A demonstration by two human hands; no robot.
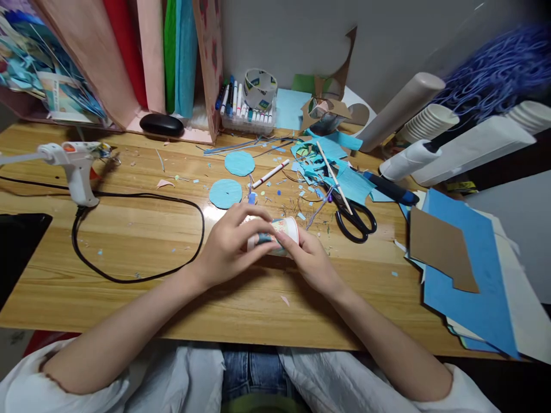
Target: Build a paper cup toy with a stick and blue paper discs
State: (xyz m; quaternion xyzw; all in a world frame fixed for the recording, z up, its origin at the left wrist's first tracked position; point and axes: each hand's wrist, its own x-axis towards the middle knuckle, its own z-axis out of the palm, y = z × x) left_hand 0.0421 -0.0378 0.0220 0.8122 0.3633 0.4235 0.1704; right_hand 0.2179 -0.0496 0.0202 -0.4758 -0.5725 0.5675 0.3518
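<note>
A small paper cup [284, 228] lies on its side between both hands, just above the wooden table [142, 287]. My left hand [232, 244] wraps its fingers round the cup's base end, where a blue strip shows. My right hand [310, 259] pinches the cup's rim end from the right. Two light-blue paper discs [225, 193] [240, 163] lie on the table just beyond the hands.
A white glue gun [75, 163] stands at the left with its black cord [189, 201] looping across the table. Black scissors [355, 215], a marker [271, 174] and blue paper scraps lie right of centre. Blue sheets and cardboard [447, 252] are stacked at the right edge.
</note>
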